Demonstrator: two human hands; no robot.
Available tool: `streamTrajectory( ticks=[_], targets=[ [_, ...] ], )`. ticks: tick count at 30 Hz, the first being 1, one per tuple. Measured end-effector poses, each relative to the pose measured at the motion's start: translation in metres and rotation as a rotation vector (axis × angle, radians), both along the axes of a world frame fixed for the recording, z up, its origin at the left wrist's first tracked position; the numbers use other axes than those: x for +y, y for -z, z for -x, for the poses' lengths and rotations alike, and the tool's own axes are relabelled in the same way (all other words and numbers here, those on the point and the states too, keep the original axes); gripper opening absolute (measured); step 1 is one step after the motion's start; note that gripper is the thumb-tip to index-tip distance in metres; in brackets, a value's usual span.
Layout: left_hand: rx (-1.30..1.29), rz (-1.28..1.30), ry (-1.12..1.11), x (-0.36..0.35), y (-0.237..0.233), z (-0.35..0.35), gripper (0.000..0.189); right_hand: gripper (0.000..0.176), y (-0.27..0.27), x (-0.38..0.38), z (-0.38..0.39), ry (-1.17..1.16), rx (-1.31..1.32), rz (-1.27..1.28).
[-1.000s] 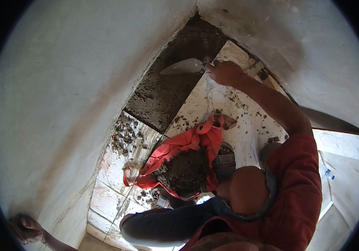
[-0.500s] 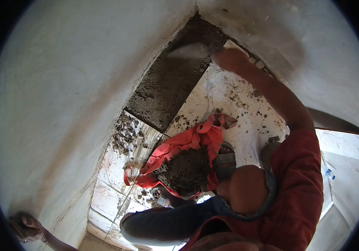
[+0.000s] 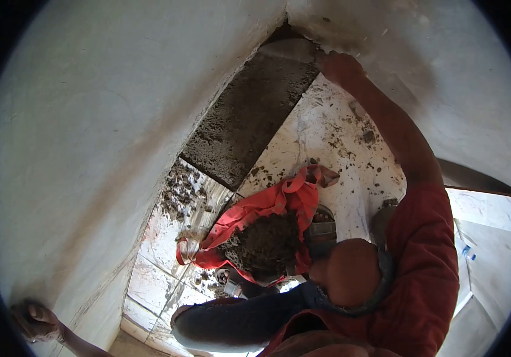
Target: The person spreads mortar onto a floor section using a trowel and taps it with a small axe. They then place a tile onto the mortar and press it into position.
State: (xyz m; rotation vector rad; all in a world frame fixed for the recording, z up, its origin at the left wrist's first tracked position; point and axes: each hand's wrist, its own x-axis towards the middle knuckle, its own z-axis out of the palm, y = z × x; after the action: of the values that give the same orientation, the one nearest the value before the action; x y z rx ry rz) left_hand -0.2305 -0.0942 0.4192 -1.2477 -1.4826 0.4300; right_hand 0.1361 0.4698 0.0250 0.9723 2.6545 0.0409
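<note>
I report my right hand (image 3: 341,67) clamped on the trowel (image 3: 290,49), located over the far end of the mortar bed (image 3: 240,116), near the corner. The blade points left, toward the left wall (image 3: 106,107); its long axis lies crosswise to the bed. My left hand (image 3: 36,321) is at that wall; its grip I cannot tell.

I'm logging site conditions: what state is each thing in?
Trowel: gripped
Right hand: closed on the trowel
Left hand: fingers curled, contents unclear
Dark mortar strip: spread, rough
Red cloth: crumpled, loaded with dark mix
White tiles: littered, dirty
Jeans: ripped
</note>
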Motion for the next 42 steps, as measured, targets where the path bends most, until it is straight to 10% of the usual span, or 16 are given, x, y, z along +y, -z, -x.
streamTrajectory(
  ticks=[26,32,42],
  targets=[
    [0.065,0.064,0.072,0.005,-0.009,0.002,0.054,0.031,0.003,-0.007,-0.012,0.230,0.126,0.100],
    [0.015,0.033,0.046,0.004,-0.003,0.000,0.053,0.027,-0.034,-0.067,0.007,-0.121,0.151,0.202],
    [-0.004,-0.053,-0.030,-0.002,0.002,0.001,0.064,0.020,-0.031,0.006,0.037,-0.030,-0.039,-0.022]
  ],
)
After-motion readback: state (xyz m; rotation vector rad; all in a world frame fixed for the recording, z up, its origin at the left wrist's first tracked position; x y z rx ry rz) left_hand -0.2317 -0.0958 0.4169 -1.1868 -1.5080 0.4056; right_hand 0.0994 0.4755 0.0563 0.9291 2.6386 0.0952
